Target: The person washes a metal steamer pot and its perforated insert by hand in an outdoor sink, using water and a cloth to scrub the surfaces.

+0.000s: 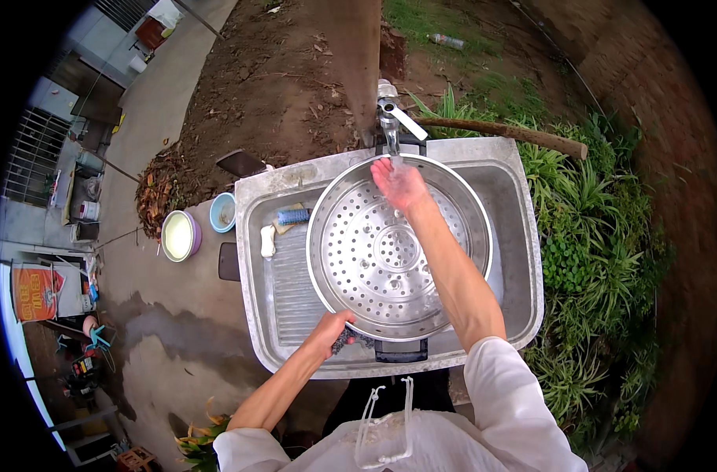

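A round stainless steel steamer basket point(347, 259) with a holed bottom sits in the stone sink point(295, 355). Its black side handles point(401, 351) face near and far. My left hand point(327, 333) grips the near-left rim, thumb over the edge, with a dark metal scouring pad point(344, 341) at its fingers against the outer wall. Under the tap point(389, 124), over the basket's far side, my right hand point(400, 186) is palm up with fingers stretched and slightly cupped. Water from the spout runs onto it and splashes.
A blue brush point(293, 216) and a white bar-like piece point(268, 241) lie on the sink's ribbed left side. Left of the sink, a blue basin point(223, 212) and a pale-filled tub point(181, 236) stand on the ground. A wooden pole point(504, 132) lies behind; plants point(583, 259) crowd the right edge.
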### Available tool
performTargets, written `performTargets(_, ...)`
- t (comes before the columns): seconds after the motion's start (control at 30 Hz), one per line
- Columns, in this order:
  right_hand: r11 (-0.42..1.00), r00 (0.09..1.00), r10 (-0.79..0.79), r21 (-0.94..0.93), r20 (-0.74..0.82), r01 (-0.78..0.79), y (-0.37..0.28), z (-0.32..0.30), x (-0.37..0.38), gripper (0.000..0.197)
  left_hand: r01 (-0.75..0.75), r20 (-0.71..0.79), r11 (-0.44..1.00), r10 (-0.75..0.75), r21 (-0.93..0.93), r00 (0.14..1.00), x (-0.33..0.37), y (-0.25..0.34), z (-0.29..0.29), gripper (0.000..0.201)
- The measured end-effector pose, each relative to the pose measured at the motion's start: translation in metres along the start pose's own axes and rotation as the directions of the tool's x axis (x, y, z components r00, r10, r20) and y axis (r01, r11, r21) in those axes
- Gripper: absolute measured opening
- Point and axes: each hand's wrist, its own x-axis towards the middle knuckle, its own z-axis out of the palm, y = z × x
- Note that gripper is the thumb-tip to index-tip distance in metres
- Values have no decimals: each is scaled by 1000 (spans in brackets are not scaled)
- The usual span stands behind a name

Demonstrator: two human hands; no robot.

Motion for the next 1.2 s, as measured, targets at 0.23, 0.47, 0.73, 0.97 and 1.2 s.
performTargets(0.23,657,990,-100,-740,102,143,-4,1,-6,19,61,-10,997,-60,57,998,-6,6,-21,20)
performTargets(0.47,-734,836,-77,-598,543,321,-27,-20,-34,27,219,51,975,-220,27,974,-32,31,-43,15)
performTargets(0.73,-808,817,17,-474,576,351,18,-133,-42,68,222,43,966,-230,135,972,-40,55,-33,20)
performTargets(0.97,-798,739,-3,-447,674,404,138,-52,-53,76,236,75,942,-260,238,963,-48,56,-15,20)
performTargets(1.2,-561,568,566,-226,598,796,104,-75,-77,65,292,196,953,-302,83,933,-32,27,-35,16)
